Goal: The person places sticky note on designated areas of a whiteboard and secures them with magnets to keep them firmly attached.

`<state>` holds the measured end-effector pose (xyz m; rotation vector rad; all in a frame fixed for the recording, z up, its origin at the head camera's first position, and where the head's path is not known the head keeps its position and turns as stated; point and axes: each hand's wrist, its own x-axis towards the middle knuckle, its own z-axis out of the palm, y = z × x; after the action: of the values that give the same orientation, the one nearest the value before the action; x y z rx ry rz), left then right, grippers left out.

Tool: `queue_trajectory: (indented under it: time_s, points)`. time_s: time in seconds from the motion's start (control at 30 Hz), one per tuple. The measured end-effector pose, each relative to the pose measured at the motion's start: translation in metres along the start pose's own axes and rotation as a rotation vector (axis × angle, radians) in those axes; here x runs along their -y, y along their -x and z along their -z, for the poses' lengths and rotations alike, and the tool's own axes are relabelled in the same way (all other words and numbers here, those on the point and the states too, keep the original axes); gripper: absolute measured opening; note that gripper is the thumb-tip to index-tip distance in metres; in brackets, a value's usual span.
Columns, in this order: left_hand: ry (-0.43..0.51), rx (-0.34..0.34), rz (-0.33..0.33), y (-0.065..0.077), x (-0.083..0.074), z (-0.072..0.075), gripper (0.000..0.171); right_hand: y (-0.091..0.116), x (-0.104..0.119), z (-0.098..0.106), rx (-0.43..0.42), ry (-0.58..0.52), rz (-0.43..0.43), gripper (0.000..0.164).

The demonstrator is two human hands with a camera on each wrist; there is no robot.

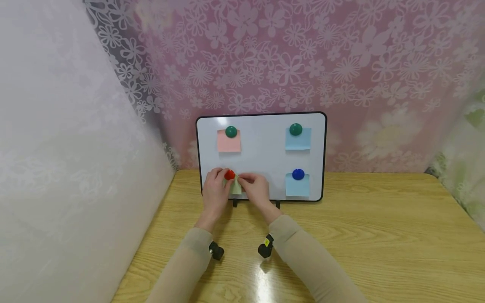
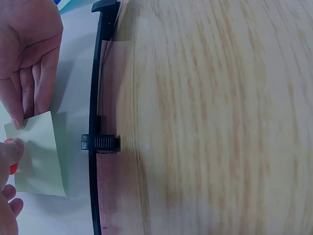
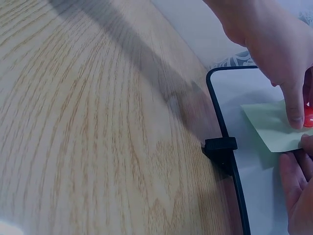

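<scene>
A pale green sticky note [image 1: 237, 189] lies at the whiteboard's [image 1: 261, 155] lower left, beneath a round red magnet [image 1: 230, 175]. My left hand [image 1: 215, 192] pinches the magnet between thumb and fingers; the right wrist view shows its thumb against the red magnet [image 3: 308, 116]. From the other side, my right hand [image 1: 258, 192] pinches the edge of the note, thumb in front and fingers partly behind it. In the left wrist view the note [image 2: 40, 156] stands slightly off the board at its lower edge.
A pink note [image 1: 229, 145] under a green magnet [image 1: 231, 131] is at upper left. Blue notes hang on the right, under a green magnet [image 1: 296, 129] and a blue magnet [image 1: 298, 174]. The board stands on black feet [image 1: 235, 203] upon a wooden table [image 1: 379, 235], before a flowered curtain [image 1: 303, 54].
</scene>
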<state>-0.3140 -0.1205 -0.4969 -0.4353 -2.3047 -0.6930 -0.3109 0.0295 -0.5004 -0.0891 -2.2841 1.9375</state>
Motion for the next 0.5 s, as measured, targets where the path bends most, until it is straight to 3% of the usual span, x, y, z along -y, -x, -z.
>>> queue_trajectory:
  time_s: [0.5]
  points:
    - [-0.025, -0.006, -0.006, -0.0003, 0.0006, -0.005, 0.039, 0.0008, 0.0009, -0.0005, -0.012, 0.001, 0.0, 0.021]
